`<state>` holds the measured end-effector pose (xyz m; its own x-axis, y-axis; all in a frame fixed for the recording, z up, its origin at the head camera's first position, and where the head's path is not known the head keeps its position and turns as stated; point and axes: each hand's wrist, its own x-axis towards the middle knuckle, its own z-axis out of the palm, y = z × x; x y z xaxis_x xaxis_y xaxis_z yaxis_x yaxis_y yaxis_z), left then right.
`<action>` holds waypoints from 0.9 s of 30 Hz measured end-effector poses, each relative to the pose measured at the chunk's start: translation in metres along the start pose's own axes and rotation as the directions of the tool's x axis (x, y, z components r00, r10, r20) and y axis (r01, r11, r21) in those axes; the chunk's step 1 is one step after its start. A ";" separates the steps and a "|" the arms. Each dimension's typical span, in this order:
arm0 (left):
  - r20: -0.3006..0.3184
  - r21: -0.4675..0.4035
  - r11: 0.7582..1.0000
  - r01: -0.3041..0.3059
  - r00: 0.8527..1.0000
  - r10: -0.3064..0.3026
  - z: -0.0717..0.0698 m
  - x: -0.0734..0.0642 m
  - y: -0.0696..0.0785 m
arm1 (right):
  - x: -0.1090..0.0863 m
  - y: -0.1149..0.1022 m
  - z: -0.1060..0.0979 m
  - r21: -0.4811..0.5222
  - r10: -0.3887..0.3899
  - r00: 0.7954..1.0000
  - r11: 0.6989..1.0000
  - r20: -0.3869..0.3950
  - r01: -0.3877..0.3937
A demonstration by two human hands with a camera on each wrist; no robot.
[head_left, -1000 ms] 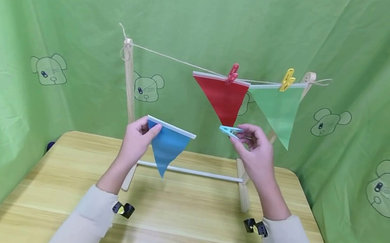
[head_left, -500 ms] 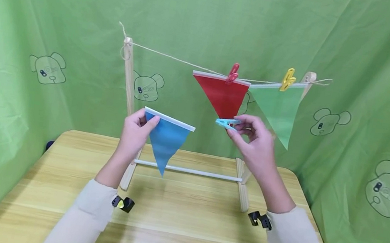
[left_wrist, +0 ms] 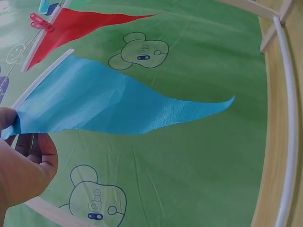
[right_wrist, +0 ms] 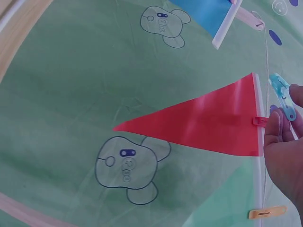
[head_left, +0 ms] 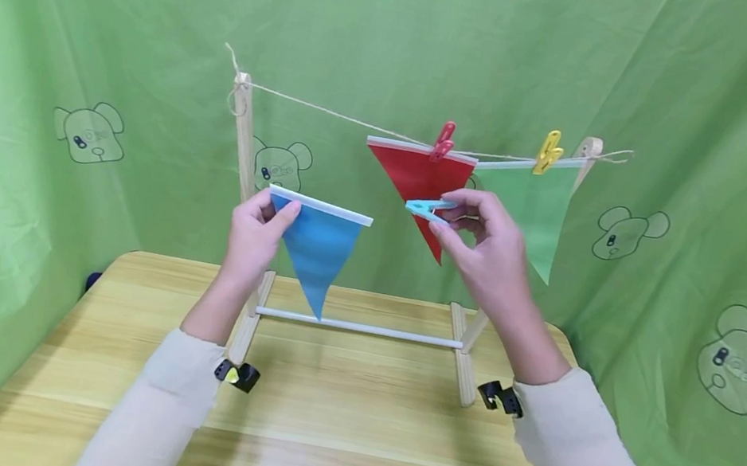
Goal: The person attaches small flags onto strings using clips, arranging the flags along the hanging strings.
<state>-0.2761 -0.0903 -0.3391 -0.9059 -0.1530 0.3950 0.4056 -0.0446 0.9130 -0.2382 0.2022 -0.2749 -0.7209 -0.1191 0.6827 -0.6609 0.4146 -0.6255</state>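
My left hand (head_left: 258, 232) pinches the white-banded top left corner of a blue triangular flag (head_left: 319, 245), whose point hangs down. In the left wrist view the flag (left_wrist: 104, 99) spreads out from the thumb and fingers. My right hand (head_left: 488, 242) pinches a light blue clothespin (head_left: 429, 208) by its handle end, its nose toward the left. The clothespin overlaps a red flag (head_left: 419, 171) in the head view. A red clothespin (head_left: 442, 143) fixes the red flag on the string (head_left: 327, 108). Right of it hangs a green flag (head_left: 530, 200) under a yellow clothespin (head_left: 549, 153).
The string runs between two wooden posts, the left post (head_left: 243, 133) and the right post (head_left: 589, 149). A white rod (head_left: 366, 329) joins their feet on the wooden table (head_left: 340, 454). A green curtain (head_left: 376, 24) with bear prints surrounds the table.
Both hands have risen toward the string, bringing the blue flag and the light blue clothespin up with them. The right hand has also shifted left. The hung flags stay in place.
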 end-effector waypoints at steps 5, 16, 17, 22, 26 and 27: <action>-0.010 -0.016 1.000 0.004 1.000 -0.004 0.000 0.006 0.004 | 0.009 -0.007 0.000 -0.001 -0.027 1.000 1.000 0.005 0.027; -0.039 -0.055 0.998 -0.016 0.999 0.014 0.003 0.017 0.011 | 0.024 -0.014 -0.001 -0.029 -0.066 0.998 0.997 -0.002 0.066; -0.043 -0.062 0.998 -0.016 0.999 0.013 0.003 0.018 0.012 | 0.026 -0.015 -0.001 -0.028 -0.077 0.997 0.997 -0.002 0.077; -0.041 -0.101 0.995 -0.006 0.999 0.002 0.005 0.023 0.014 | 0.033 -0.020 -0.004 -0.048 -0.104 0.995 0.993 -0.006 0.103; -0.041 -0.131 0.991 -0.007 0.999 0.002 0.005 0.026 0.017 | 0.039 -0.025 -0.004 -0.065 -0.100 0.995 0.993 -0.003 0.099; -0.042 -0.137 0.991 -0.009 0.999 0.003 0.005 0.026 0.018 | 0.040 -0.027 -0.004 -0.064 -0.100 0.995 0.993 -0.002 0.100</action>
<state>-0.2934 -0.0905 -0.3122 -0.8987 -0.1945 0.3931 0.4264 -0.1778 0.8869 -0.2489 0.1899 -0.2294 -0.6505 -0.1586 0.7427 -0.7150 0.4577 -0.5285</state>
